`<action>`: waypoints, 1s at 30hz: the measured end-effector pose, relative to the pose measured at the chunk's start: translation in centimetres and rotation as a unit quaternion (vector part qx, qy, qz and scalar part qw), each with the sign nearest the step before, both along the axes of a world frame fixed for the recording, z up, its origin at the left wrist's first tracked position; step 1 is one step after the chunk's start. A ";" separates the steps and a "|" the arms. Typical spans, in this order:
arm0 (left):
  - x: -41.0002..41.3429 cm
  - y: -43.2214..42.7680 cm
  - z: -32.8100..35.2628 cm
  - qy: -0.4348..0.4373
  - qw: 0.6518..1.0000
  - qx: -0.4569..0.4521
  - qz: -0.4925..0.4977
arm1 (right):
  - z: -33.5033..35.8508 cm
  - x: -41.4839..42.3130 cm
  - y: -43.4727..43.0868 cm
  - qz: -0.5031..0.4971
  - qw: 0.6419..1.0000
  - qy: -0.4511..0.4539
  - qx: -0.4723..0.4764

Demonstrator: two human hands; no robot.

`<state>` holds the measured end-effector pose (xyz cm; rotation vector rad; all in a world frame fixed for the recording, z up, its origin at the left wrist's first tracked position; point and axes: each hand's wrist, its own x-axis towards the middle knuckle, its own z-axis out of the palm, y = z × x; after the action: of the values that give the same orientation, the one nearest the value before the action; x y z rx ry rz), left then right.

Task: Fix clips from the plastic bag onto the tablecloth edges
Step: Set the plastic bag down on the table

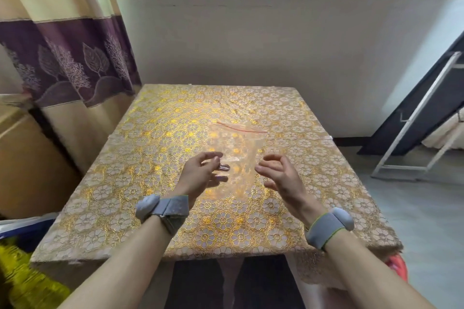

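Nearest me, my left forearm [125,263] and right forearm [371,276] reach over the gold flowered tablecloth [155,148] covering the table. On the middle of it the clear plastic bag [238,143] lies flat, red seal farthest from me. My left hand [200,174] hovers at its near end, fingers half-curled and blurred; I cannot tell whether they pinch anything. My right hand [281,175] is loosely spread, holding nothing.

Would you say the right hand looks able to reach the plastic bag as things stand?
Probably yes: the right hand hovers open beside the plastic bag, with nothing between them on the tablecloth.
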<state>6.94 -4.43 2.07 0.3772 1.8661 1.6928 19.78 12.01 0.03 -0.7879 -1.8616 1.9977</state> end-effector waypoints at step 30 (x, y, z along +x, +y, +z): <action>4.1 10.1 0.5 0.252 0.930 -0.103 -0.245 | 0.4 10.5 7.7 -0.003 0.973 -0.088 0.213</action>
<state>11.04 5.71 2.60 1.1700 2.0422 1.1105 30.24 19.72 0.45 -0.8572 -2.2725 1.4774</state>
